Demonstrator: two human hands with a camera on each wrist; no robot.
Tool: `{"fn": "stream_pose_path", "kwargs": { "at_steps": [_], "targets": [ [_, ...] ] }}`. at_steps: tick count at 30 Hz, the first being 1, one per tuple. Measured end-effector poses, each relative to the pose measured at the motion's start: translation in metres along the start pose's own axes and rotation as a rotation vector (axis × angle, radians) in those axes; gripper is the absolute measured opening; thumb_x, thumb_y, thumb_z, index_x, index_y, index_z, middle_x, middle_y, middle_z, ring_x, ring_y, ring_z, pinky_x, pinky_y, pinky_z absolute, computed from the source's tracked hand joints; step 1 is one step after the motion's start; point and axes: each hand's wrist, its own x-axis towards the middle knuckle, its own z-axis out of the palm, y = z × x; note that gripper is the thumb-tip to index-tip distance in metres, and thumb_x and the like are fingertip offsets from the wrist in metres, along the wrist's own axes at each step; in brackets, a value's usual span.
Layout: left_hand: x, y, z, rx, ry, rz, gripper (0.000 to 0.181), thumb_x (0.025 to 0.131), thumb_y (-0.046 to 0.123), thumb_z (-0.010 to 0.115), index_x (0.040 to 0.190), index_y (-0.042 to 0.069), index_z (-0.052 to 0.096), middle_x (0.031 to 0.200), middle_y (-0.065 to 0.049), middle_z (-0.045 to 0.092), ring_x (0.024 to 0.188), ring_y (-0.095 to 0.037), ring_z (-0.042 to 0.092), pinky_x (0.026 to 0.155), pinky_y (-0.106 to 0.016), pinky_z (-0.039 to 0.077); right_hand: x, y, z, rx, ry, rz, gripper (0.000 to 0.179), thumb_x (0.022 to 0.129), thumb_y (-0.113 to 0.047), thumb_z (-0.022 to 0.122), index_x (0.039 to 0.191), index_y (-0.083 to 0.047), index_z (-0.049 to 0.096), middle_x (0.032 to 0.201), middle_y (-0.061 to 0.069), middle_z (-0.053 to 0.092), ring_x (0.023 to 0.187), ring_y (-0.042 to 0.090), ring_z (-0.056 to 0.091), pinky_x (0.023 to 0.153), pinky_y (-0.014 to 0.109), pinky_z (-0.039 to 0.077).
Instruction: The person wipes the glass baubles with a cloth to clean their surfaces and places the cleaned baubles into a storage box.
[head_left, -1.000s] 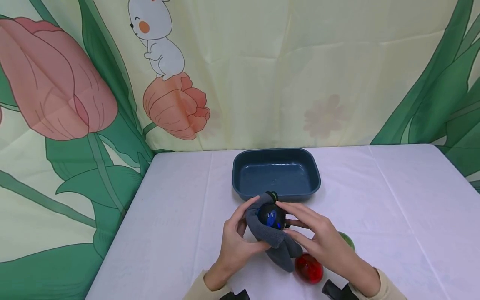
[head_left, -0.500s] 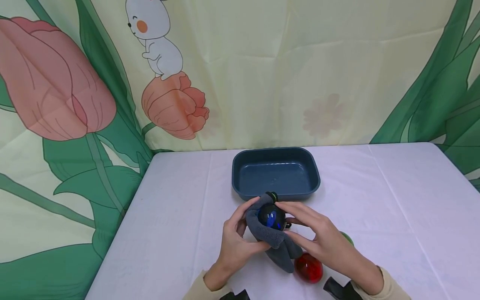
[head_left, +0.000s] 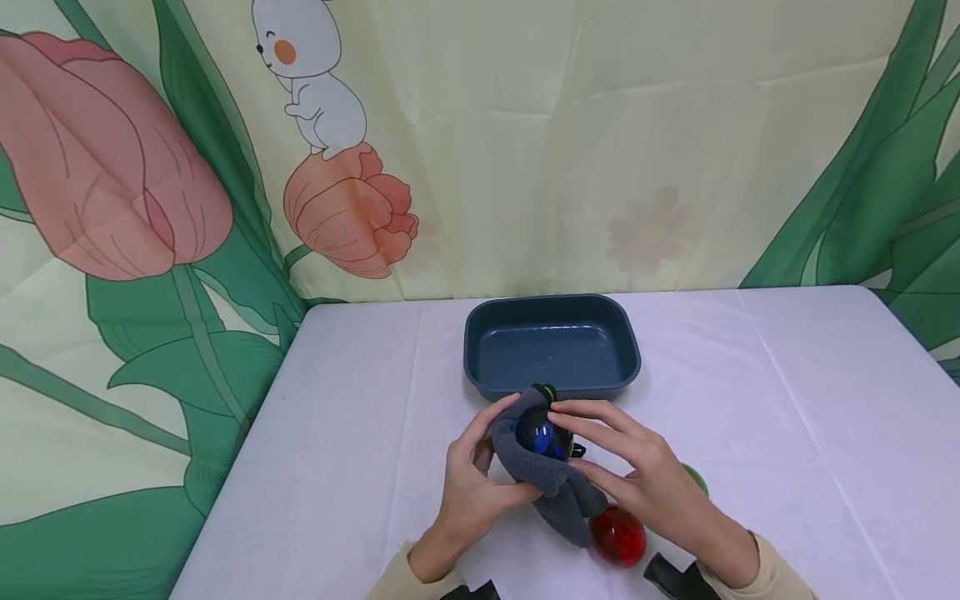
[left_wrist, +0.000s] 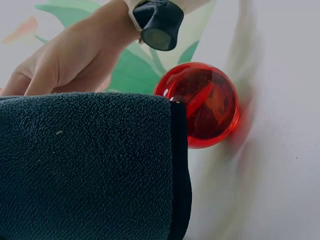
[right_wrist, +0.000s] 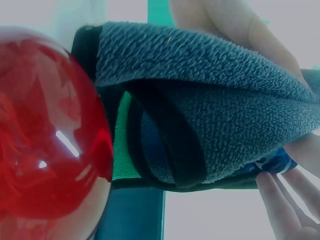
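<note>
A dark grey terry cloth point(head_left: 551, 477) with black edging is wrapped around a glossy dark blue ball point(head_left: 542, 435), whose upper face shows in the head view. My left hand point(head_left: 480, 487) grips the cloth from the left, thumb in front and fingers behind. From the right, my right hand point(head_left: 633, 458) holds the ball, two fingertips on its top and the thumb at the cloth's fold. In the right wrist view the cloth point(right_wrist: 240, 105) hides most of the ball point(right_wrist: 277, 162). Just below the hanging cloth, a clear red ball point(head_left: 618, 536) lies on the table.
Beyond the hands stands a dark blue rectangular tub point(head_left: 480, 383). A green round thing point(head_left: 696, 477) is mostly hidden behind my right wrist. The table has a white cover point(head_left: 780, 400), and a printed curtain point(head_left: 525, 167) hangs behind it.
My right fingers have shifted and spread slightly on top of the ball. The left hand, the cloth and the red ball stay nearly where they were.
</note>
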Motion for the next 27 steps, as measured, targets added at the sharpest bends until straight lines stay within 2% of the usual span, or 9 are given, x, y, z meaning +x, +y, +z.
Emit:
{"fn": "stream_pose_path", "kwargs": {
  "at_steps": [4, 7, 10, 12, 15, 20, 27],
  "targets": [
    [0.0000, 0.0004, 0.0002, 0.012, 0.002, -0.004, 0.080, 0.071, -0.009, 0.083, 0.142, 0.002, 0.048, 0.126, -0.022, 0.063, 0.113, -0.019, 0.064, 0.100, -0.031, 0.052, -0.0006, 0.0006, -0.0011, -0.007, -0.019, 0.013, 0.052, 0.086, -0.023, 0.073, 0.136, -0.018, 0.062, 0.137, 0.003, 0.059, 0.125, 0.013, 0.056, 0.097, 0.014, 0.047],
    [0.0002, 0.0007, 0.0003, 0.025, 0.003, -0.003, 0.080, 0.071, -0.009, 0.083, 0.142, 0.002, 0.048, 0.126, -0.021, 0.064, 0.112, -0.019, 0.065, 0.100, -0.031, 0.052, -0.0008, 0.0011, -0.0013, -0.003, -0.022, 0.012, 0.052, 0.089, -0.038, 0.062, 0.136, -0.017, 0.061, 0.137, 0.003, 0.059, 0.125, 0.013, 0.056, 0.097, 0.014, 0.047],
    [0.0002, 0.0009, 0.0004, 0.039, 0.003, -0.002, 0.080, 0.071, -0.008, 0.084, 0.142, 0.002, 0.048, 0.126, -0.021, 0.064, 0.112, -0.019, 0.065, 0.100, -0.031, 0.053, -0.0010, 0.0014, -0.0010, -0.005, -0.021, 0.009, 0.052, 0.086, -0.024, 0.073, 0.136, -0.017, 0.061, 0.136, 0.003, 0.059, 0.124, 0.012, 0.057, 0.096, 0.013, 0.047],
    [0.0000, 0.0008, 0.0004, 0.044, 0.003, -0.002, 0.080, 0.070, -0.008, 0.084, 0.142, 0.002, 0.048, 0.126, -0.021, 0.064, 0.113, -0.019, 0.065, 0.100, -0.031, 0.053, -0.0009, 0.0016, -0.0005, -0.005, -0.016, 0.003, 0.061, 0.079, -0.009, 0.080, 0.137, -0.017, 0.061, 0.135, 0.003, 0.059, 0.124, 0.013, 0.057, 0.096, 0.013, 0.047],
    [-0.0002, 0.0008, 0.0006, 0.045, 0.003, -0.004, 0.080, 0.070, -0.008, 0.084, 0.142, 0.002, 0.048, 0.128, -0.021, 0.063, 0.114, -0.019, 0.064, 0.100, -0.031, 0.052, -0.0004, 0.0006, -0.0003, -0.003, 0.000, -0.007, 0.075, 0.070, 0.008, 0.083, 0.137, -0.017, 0.061, 0.134, 0.004, 0.060, 0.122, 0.014, 0.058, 0.095, 0.011, 0.046],
    [-0.0002, 0.0007, 0.0010, 0.051, 0.000, -0.005, 0.081, 0.071, -0.008, 0.084, 0.142, 0.003, 0.048, 0.128, -0.020, 0.063, 0.115, -0.020, 0.063, 0.101, -0.031, 0.052, 0.0002, -0.0012, -0.0005, 0.029, 0.009, -0.002, 0.074, 0.072, 0.010, 0.081, 0.138, -0.015, 0.060, 0.132, 0.005, 0.061, 0.118, 0.015, 0.060, 0.093, 0.013, 0.050],
    [-0.0007, -0.0002, 0.0012, 0.054, -0.014, -0.007, 0.080, 0.071, -0.006, 0.084, 0.143, 0.003, 0.048, 0.127, -0.020, 0.063, 0.110, -0.018, 0.064, 0.099, -0.030, 0.053, 0.0010, 0.0006, -0.0026, 0.262, -0.050, 0.162, 0.054, 0.086, -0.002, 0.074, 0.137, -0.010, 0.059, 0.131, 0.010, 0.063, 0.116, 0.002, 0.061, 0.085, 0.027, 0.059]
  ]
}}
